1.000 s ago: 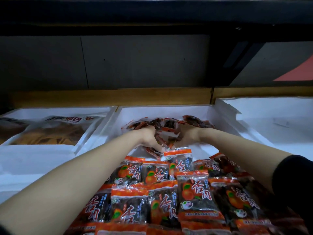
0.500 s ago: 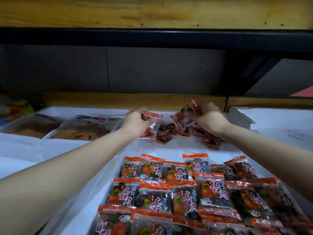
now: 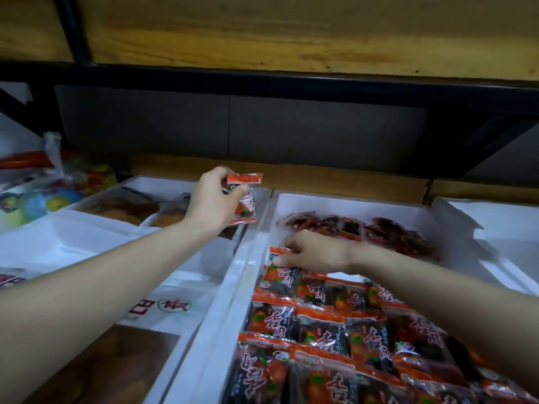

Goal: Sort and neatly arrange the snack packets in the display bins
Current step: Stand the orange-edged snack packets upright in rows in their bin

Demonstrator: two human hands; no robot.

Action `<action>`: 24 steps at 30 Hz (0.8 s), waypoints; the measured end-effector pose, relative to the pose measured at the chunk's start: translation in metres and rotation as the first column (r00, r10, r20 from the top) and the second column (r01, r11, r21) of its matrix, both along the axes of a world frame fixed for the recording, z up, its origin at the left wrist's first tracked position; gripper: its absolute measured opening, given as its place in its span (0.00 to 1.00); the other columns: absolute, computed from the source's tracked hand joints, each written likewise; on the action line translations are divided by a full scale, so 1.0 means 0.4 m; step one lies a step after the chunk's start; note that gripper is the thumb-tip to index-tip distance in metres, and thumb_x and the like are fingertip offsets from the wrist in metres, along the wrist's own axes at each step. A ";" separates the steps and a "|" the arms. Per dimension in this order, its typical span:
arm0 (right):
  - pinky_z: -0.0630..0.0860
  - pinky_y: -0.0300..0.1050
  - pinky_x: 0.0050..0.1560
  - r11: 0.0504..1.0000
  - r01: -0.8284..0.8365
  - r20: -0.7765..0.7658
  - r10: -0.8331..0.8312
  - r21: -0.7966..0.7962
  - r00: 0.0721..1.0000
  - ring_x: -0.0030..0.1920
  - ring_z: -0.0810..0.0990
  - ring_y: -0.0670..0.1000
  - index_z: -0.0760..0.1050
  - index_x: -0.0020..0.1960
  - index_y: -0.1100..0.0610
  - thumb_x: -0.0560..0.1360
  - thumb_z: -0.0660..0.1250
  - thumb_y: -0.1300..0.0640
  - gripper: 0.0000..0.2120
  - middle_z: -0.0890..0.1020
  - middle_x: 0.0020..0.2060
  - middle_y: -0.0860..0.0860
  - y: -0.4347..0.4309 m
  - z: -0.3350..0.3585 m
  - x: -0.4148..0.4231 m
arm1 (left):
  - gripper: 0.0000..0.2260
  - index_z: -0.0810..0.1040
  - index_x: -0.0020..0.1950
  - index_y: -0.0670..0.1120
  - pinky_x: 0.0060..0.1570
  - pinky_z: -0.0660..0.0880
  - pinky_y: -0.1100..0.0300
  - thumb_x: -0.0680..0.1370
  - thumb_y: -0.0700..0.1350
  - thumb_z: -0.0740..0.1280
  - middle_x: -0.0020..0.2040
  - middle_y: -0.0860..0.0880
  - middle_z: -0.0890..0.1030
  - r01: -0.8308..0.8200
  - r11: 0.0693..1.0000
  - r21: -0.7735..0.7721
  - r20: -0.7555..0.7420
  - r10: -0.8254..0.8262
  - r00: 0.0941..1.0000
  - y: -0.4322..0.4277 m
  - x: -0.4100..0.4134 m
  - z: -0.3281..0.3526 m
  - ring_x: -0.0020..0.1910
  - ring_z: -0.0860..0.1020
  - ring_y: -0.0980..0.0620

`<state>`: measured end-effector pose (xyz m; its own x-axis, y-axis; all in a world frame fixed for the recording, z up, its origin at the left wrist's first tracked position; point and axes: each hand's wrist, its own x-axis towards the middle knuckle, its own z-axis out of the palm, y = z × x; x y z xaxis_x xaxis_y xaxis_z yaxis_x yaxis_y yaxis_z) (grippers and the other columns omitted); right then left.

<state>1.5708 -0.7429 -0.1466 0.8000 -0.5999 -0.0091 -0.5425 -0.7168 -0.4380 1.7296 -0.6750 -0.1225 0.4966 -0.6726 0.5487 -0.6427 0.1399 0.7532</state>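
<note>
**A:** ok, what's where? Start at the bottom.

**B:** Bottom right of the frame, the middle bin (image 3: 233,287) is packed with neat rows of packets (image 3: 335,339). They've got orange tops and dark fronts, and they overlap like shingles. Just above that, centre-right, the right hand (image 3: 315,252) pinches the orange top edge of the end packet (image 3: 281,275). That one sits at the upper-left corner of the rows, right by the bin wall.

**A:** and the other hand?

**B:** The left hand (image 3: 210,202) is a bit above centre, fingers curled round a single packet (image 3: 246,199). It's held upright in the air, about over the rim between the middle bin and the left bin (image 3: 87,237).

**A:** anything unsorted?

**B:** Yep, there's a loose pile (image 3: 358,228) of what look like the same packets at the far end of the middle bin, just beyond the right hand. The left bin has brown bags (image 3: 122,205) lying flat in it. At the far right there's a right bin (image 3: 495,223), white inside. Upper left there's a colourful bag (image 3: 52,193), too blurry to read.
</note>
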 end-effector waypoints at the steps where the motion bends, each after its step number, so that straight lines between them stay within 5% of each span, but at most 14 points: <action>1: 0.63 0.42 0.34 1.000 -0.005 -0.017 0.005 -0.018 1.000 0.34 0.69 0.49 0.75 0.45 0.64 0.78 0.63 0.51 0.15 0.73 0.35 0.56 0.005 0.001 0.006 | 0.06 0.71 0.54 0.47 0.41 0.74 0.64 0.79 0.44 0.66 0.53 0.47 0.77 0.007 1.000 -0.003 -0.005 -0.007 1.000 0.005 0.004 -0.001 0.53 0.78 0.48; 5: 0.63 0.43 0.35 0.999 -0.007 -0.043 0.006 -0.044 0.999 0.35 0.68 0.49 0.74 0.46 0.65 0.78 0.62 0.50 0.17 0.71 0.35 0.55 0.004 -0.004 0.019 | 0.04 0.73 0.52 0.47 0.39 0.74 0.65 0.79 0.44 0.66 0.49 0.47 0.79 0.042 0.999 -0.010 -0.006 -0.042 0.999 0.022 0.009 -0.006 0.48 0.79 0.50; 9: 0.70 0.39 0.47 0.995 0.065 0.043 -0.062 -0.073 0.997 0.51 0.76 0.49 0.74 0.59 0.59 0.77 0.63 0.47 0.18 0.78 0.51 0.53 0.005 -0.027 0.018 | 0.03 0.76 0.49 0.46 0.43 0.78 0.56 0.79 0.44 0.66 0.46 0.46 0.81 0.093 0.996 0.011 -0.056 -0.093 0.994 0.038 0.001 -0.017 0.46 0.80 0.48; 13: 0.72 0.38 0.58 0.985 0.160 0.306 -0.132 -0.069 0.943 0.59 0.75 0.49 0.68 0.66 0.56 0.80 0.59 0.53 0.15 0.76 0.56 0.50 0.012 -0.015 -0.006 | 0.06 0.76 0.44 0.47 0.49 0.79 0.48 0.80 0.46 0.64 0.45 0.44 0.82 0.174 0.984 0.032 -0.136 -0.168 0.976 0.057 -0.012 -0.018 0.46 0.82 0.46; 18: 0.72 0.28 0.34 0.980 0.059 0.615 -0.166 0.191 0.771 0.37 0.79 0.38 0.70 0.58 0.57 0.81 0.55 0.55 0.10 0.80 0.44 0.49 0.090 0.049 -0.051 | 0.07 0.81 0.49 0.42 0.49 0.79 0.53 0.79 0.45 0.66 0.45 0.45 0.84 0.309 0.949 0.056 -0.201 -0.293 0.935 0.076 -0.054 -0.015 0.45 0.83 0.48; 20: 0.74 0.30 0.33 0.977 0.017 0.601 -0.144 0.212 0.786 0.32 0.79 0.38 0.74 0.53 0.58 0.78 0.62 0.55 0.08 0.81 0.37 0.48 0.116 0.059 -0.067 | 0.07 0.82 0.51 0.42 0.48 0.80 0.54 0.78 0.44 0.67 0.44 0.45 0.85 0.371 0.927 0.054 -0.230 -0.350 0.908 0.080 -0.080 -0.018 0.44 0.83 0.49; 24: 0.78 0.33 0.37 0.971 0.098 0.518 -0.199 0.217 0.832 0.36 0.82 0.44 0.77 0.47 0.59 0.75 0.67 0.58 0.05 0.84 0.39 0.53 0.115 0.062 -0.107 | 0.07 0.82 0.51 0.44 0.42 0.79 0.61 0.78 0.46 0.67 0.44 0.48 0.85 0.450 0.889 0.091 -0.208 -0.424 0.881 0.072 -0.121 -0.034 0.42 0.83 0.54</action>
<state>1.5280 -0.6969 -0.1219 0.6118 -0.7410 0.2768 -0.2817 -0.5311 -0.7991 1.6813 -0.6461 -0.1360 0.2155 -0.9039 0.3695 -0.3932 0.2660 0.8801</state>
